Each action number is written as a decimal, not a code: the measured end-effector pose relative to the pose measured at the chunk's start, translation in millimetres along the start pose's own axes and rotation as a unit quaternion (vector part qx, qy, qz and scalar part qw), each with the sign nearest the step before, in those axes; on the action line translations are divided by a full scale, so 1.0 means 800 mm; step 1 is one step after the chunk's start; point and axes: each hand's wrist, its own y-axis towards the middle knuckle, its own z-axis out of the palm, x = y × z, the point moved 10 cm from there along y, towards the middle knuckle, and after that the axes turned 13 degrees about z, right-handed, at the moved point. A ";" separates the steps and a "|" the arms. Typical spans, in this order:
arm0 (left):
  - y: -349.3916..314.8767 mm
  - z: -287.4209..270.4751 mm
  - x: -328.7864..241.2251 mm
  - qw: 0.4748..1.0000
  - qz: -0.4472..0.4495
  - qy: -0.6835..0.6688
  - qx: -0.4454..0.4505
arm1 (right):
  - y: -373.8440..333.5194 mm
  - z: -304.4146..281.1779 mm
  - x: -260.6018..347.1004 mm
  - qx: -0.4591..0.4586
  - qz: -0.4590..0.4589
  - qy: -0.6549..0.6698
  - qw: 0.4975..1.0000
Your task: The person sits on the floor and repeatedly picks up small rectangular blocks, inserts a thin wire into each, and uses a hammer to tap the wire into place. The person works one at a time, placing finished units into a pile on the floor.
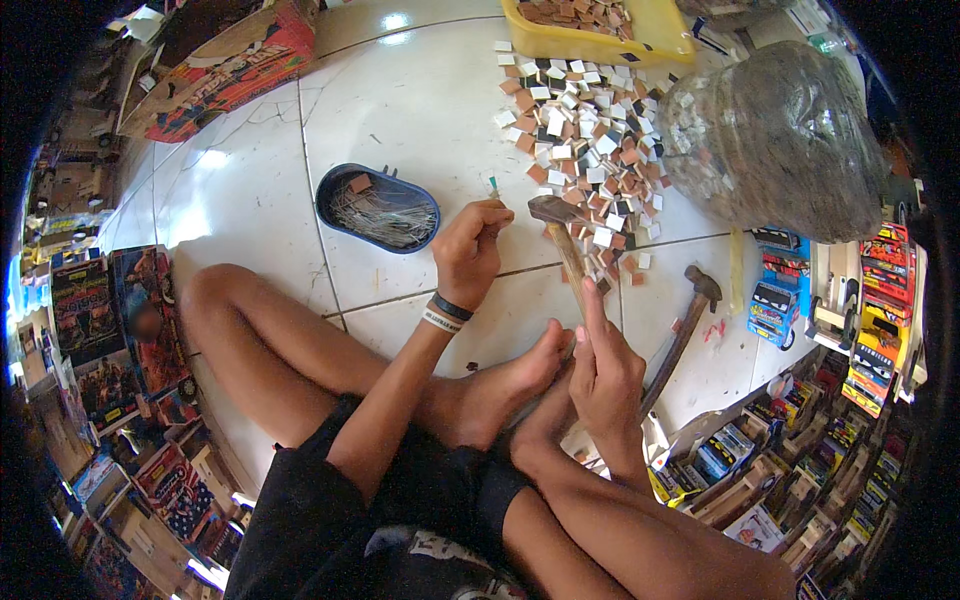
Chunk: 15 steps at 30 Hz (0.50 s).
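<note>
My right hand (607, 370) is wrapped round the wooden handle of a hammer (568, 255), its dark metal head raised toward the tiles. To its left, my left hand (468, 250) is closed with fingertips pinched together; whatever they hold is too small to make out. Just beyond those fingers shows a small green-tipped item (493, 186). A dark blue oval tray (322, 208) left of my left hand holds many thin metal nails (385, 217) and one brown square piece (359, 184). Past the hammer head spreads a loose pile of small square pieces (590, 130), white, brown and black.
A second hammer (685, 320) lies right of my right hand. At the back stands a yellow tub (660, 50) of brown pieces. A large plastic-wrapped bundle (775, 140) sits right of the pile. Wooden toy trucks (780, 300) crowd both sides. My crossed legs (270, 350) frame the near floor.
</note>
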 end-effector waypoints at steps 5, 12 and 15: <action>0.000 -0.001 -0.002 1.000 0.003 0.011 0.000 | 0.005 0.017 0.010 -0.011 -0.041 -0.026 0.999; 0.000 0.001 -0.001 1.000 0.001 0.018 0.014 | -0.005 0.011 0.014 -0.065 -0.096 -0.012 0.993; 0.000 0.000 -0.001 1.000 -0.006 0.011 0.009 | 0.005 0.033 -0.006 0.002 -0.031 -0.050 0.998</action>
